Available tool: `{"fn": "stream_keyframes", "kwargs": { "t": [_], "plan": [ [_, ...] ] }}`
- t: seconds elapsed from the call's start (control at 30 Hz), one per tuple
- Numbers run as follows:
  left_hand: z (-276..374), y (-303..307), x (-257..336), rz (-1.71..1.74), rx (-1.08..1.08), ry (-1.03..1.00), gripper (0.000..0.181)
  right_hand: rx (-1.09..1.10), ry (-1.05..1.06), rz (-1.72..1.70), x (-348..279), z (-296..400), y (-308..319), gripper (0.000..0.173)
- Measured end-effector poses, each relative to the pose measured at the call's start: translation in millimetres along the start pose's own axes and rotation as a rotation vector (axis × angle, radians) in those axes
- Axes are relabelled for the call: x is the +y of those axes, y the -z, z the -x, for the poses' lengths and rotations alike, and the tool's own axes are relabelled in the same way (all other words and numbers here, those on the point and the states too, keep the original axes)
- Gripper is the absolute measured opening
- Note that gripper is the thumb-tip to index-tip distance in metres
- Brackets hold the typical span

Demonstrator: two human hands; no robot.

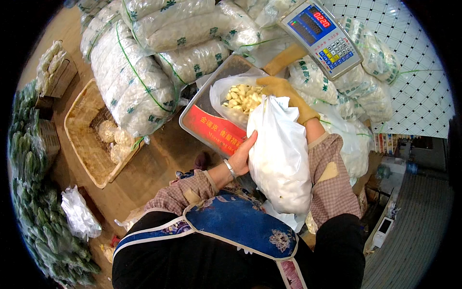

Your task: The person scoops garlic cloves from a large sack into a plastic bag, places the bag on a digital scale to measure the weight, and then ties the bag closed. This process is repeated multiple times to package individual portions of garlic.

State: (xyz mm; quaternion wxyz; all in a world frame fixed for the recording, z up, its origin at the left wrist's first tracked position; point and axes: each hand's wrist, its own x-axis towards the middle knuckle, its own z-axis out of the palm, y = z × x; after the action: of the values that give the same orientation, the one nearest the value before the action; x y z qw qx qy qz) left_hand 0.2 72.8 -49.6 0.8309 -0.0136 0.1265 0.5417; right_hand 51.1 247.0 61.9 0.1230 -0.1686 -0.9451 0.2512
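My bare left hand [241,156], with a silver bracelet at the wrist, grips the side of a full white plastic bag [280,159]. A tan glove covers my right hand [288,96]. It lies behind the neck of the white bag, its fingertips over pale peeled garlic cloves [242,97]; what those fingers grip is hidden. The cloves lie in an opened translucent plastic bag [221,94] on the platform of a weighing scale [213,130], whose red panel bears writing. Beyond my right hand, the scale's display unit [321,38] shows lit red digits.
Large clear bags [133,79] tied with green string are piled behind the scale, with more bags [375,54] at the right. A yellow plastic crate [77,124] holds netted bundles [121,144]. Green wrapped produce [39,216] lines the left; white plastic bags [80,213] lie near it.
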Motion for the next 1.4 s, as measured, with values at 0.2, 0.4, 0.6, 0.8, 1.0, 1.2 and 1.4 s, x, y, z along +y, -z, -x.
{"fn": "stream_keyframes", "kwargs": {
  "t": [0.2,0.4,0.6,0.8,1.0,1.2,1.4],
  "plan": [
    [1,-12,5,0.006,-0.003,-0.003,0.060,-0.011,-0.223,-0.137,-2,-5,2,0.023],
    [2,-16,1,0.015,-0.018,-0.043,0.058,-0.021,-0.399,-0.260,-3,-7,1,0.021],
    [2,-18,4,0.038,-0.024,-0.026,0.058,-0.030,-0.507,-0.318,0,-12,0,0.020],
    [0,-17,6,0.045,-0.012,-0.021,0.056,-0.068,-0.497,-0.255,5,-14,3,0.019],
    [-3,-16,6,0.018,0.021,-0.027,0.053,-0.015,-0.417,-0.223,12,-9,3,0.032],
    [2,-24,5,0.000,0.006,-0.061,0.052,-0.039,-0.499,-0.310,9,-9,4,0.033],
    [0,-19,1,-0.046,0.000,-0.071,0.053,0.082,-0.679,-0.463,-31,-6,23,0.034]
  ]
}}
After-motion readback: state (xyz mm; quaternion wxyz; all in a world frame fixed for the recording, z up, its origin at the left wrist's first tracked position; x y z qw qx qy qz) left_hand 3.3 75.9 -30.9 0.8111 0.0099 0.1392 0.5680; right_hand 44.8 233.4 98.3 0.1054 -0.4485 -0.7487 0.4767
